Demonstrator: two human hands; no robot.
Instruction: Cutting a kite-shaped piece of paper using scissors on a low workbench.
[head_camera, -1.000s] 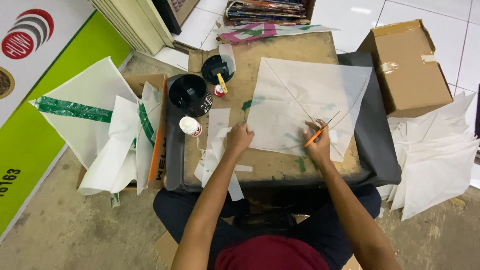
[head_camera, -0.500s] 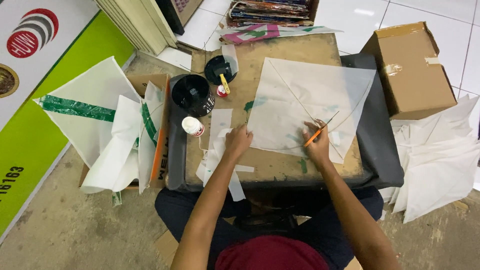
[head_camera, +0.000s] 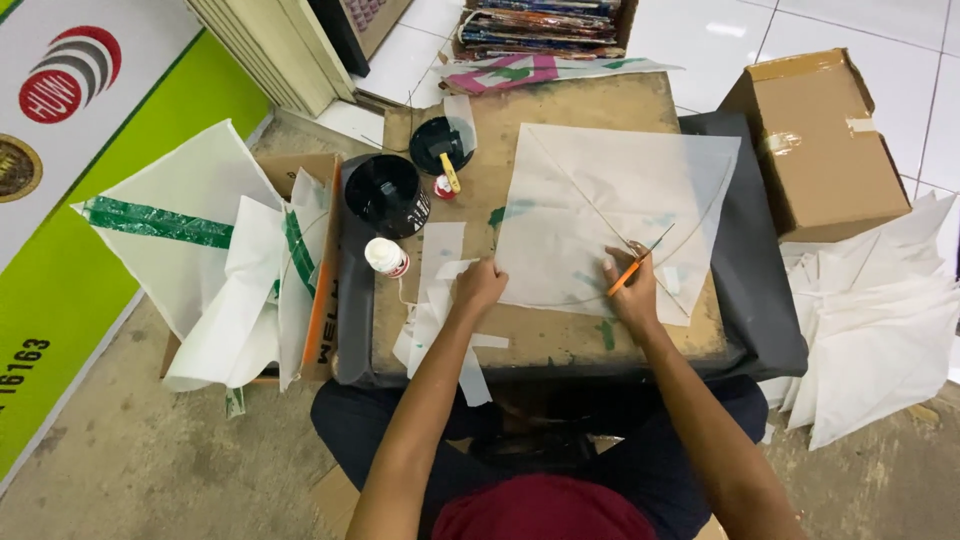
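Observation:
A square sheet of thin white paper (head_camera: 600, 210) with thin sticks across it lies on a worn wooden board (head_camera: 560, 120). My left hand (head_camera: 480, 285) is closed on the sheet's near left edge, beside loose white paper strips (head_camera: 440, 300). My right hand (head_camera: 632, 290) holds a small orange-handled tool (head_camera: 632, 268) whose tip rests on the sheet near its lower right part.
A black round container (head_camera: 388, 192), a black lid with a yellow-handled brush (head_camera: 442, 150) and a small white glue bottle (head_camera: 385, 256) stand left of the sheet. White sheets with green stripes (head_camera: 200, 250) pile at left, more white sheets (head_camera: 880, 320) at right, behind them a cardboard box (head_camera: 815, 140).
Almost nothing differs. Both hands stay at the sheet's near edge; the view has shifted very slightly.

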